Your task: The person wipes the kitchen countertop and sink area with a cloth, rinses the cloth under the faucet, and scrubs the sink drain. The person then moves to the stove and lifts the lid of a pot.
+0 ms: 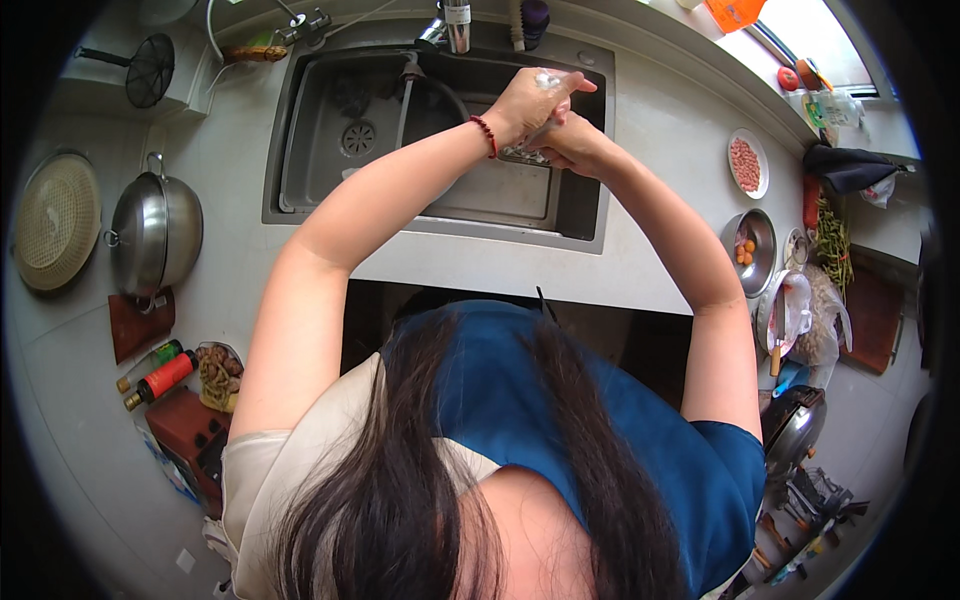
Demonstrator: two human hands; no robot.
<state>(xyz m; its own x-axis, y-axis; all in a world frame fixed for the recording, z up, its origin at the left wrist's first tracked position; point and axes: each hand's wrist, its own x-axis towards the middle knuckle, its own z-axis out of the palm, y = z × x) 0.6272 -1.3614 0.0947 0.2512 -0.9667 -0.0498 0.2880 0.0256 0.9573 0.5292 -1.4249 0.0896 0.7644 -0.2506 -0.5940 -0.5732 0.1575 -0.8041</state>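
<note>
My left hand, with a dark red beaded bracelet at its wrist, presses against my right hand above the right half of a dark grey sink. White lather lies on the back of my left hand, and both hands look wet. One left finger points out to the right. The fingers of my right hand curl beneath, partly hidden, so their hold on each other is unclear. Under the hands shows a small, partly covered grating. A drain strainer sits in the left basin.
A chrome faucet stands behind the sink. To the right are a plate of peanuts, a steel bowl with egg yolks, and a knife. A lidded steel pot and bottles stand left.
</note>
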